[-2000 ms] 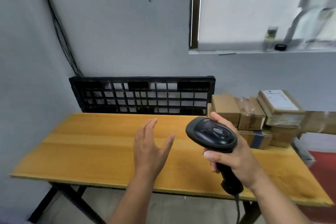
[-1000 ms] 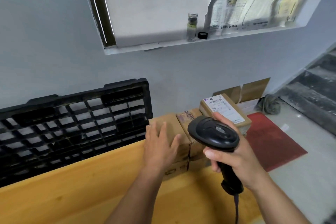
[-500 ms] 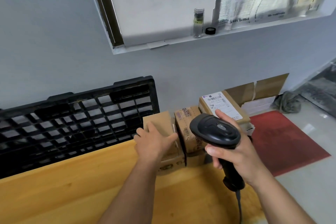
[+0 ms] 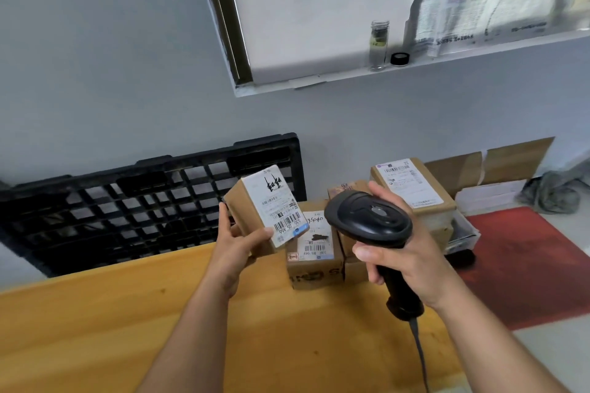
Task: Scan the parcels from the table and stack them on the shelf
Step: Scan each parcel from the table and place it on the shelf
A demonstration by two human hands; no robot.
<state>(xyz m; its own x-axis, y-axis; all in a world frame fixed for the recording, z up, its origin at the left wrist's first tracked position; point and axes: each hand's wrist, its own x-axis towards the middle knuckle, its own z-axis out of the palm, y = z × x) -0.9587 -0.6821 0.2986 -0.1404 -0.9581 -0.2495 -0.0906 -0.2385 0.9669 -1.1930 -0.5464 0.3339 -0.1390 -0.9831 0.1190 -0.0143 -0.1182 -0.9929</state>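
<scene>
The wooden table filled the lower frame, a smooth, honey-coloured plank top. Behind it a black plastic pallet stood on edge against the grey wall, an open lattice of square holes. Off to the right, a flat red mat lay on the floor, with flattened cardboard sheets propped at the wall beyond it.

At the table's far right end sat the stack of parcels, blocky brown cartons with white printed labels and glossy tape. The front one had its barcode label facing up.

And there it was: the left hand held one small rectangular parcel up off the table, thumb across the near face and fingers wrapped behind, its white barcode label tilted toward the camera. Just beside it, the right hand was closed firmly round the grip of a matte black scanner, domed head up, cable trailing down.

Up on the white ledge, a clear glass vial stood upright beside a small round black cap.
</scene>
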